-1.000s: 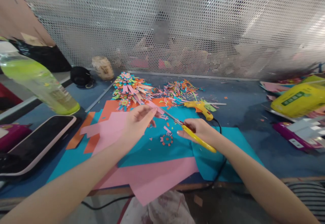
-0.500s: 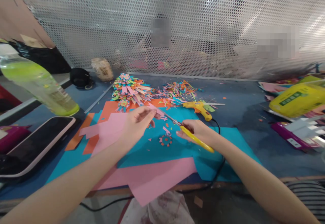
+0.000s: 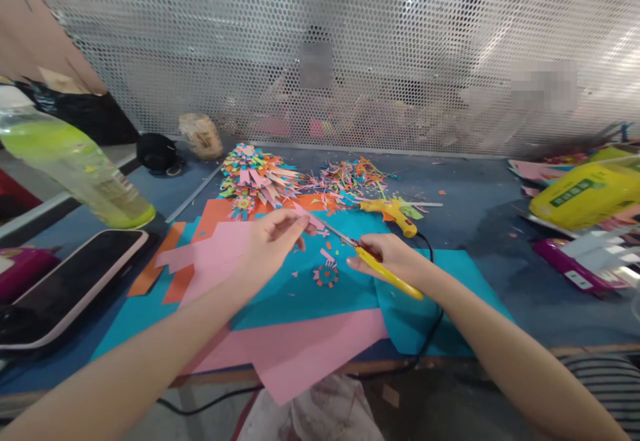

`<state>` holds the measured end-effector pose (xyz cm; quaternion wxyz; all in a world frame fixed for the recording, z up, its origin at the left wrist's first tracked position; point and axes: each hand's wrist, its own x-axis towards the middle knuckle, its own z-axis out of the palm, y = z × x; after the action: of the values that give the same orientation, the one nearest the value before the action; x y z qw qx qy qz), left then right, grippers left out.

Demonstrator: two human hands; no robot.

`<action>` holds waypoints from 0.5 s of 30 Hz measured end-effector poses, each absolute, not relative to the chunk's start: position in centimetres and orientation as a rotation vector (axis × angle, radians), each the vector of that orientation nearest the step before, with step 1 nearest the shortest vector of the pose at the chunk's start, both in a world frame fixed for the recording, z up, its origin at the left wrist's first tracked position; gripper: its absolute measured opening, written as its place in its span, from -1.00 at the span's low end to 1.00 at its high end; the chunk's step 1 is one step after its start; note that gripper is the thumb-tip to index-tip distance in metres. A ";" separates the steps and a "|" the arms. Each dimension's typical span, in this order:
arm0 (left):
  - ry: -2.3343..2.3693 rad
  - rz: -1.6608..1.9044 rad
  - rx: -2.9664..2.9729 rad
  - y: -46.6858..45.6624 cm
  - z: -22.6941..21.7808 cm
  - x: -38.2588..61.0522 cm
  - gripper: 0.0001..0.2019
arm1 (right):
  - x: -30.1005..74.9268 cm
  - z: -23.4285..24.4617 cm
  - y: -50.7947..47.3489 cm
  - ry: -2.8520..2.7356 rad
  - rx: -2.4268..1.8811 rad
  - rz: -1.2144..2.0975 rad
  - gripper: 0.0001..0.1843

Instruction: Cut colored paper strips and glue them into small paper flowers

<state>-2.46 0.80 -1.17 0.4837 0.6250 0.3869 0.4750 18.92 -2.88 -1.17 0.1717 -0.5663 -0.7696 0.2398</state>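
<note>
Blue table [image 3: 480, 227] (paper-littered), mesh wall [image 3: 350, 61] behind, bare stretch at right. Left hand [image 3: 267, 244] pinches pink strip [image 3: 310, 218]; right hand [image 3: 397, 255] grips scissors [image 3: 386, 273].

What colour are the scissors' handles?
Yellow; the head view shows the scissors in the right hand.

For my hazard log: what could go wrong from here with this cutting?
The scissors in the right hand point toward the left hand, which pinches the pink strip; a slip might nick a finger. The glue gun lies beside paper scraps, its cord passing under the right forearm; a snag could drag it.
</note>
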 end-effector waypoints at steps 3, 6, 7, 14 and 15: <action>0.942 1.157 1.518 0.8 -1.2 -2.5 -0.79 | 19.0 -1.2 -2.9 -2.195 -1.625 0.679 -0.54; 0.936 1.155 1.518 0.8 -1.1 -2.5 -0.80 | 19.0 -1.2 -2.8 -2.197 -1.634 0.683 -0.54; 0.936 1.150 1.520 0.8 -1.1 -2.5 -0.80 | 19.0 -1.2 -2.9 -2.195 -1.638 0.678 -0.54; 0.946 1.126 1.552 0.8 -1.5 -2.6 -0.81 | 18.6 -0.6 -3.3 -2.195 -1.652 0.692 -0.50; 0.945 1.118 1.560 0.8 -1.6 -2.6 -0.81 | 18.6 -0.6 -3.3 -2.194 -1.651 0.688 -0.51</action>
<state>-2.57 0.82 -1.57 0.4803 0.6397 0.3876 0.4581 18.62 -3.32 -0.59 0.1551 -0.5762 -0.7657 0.2401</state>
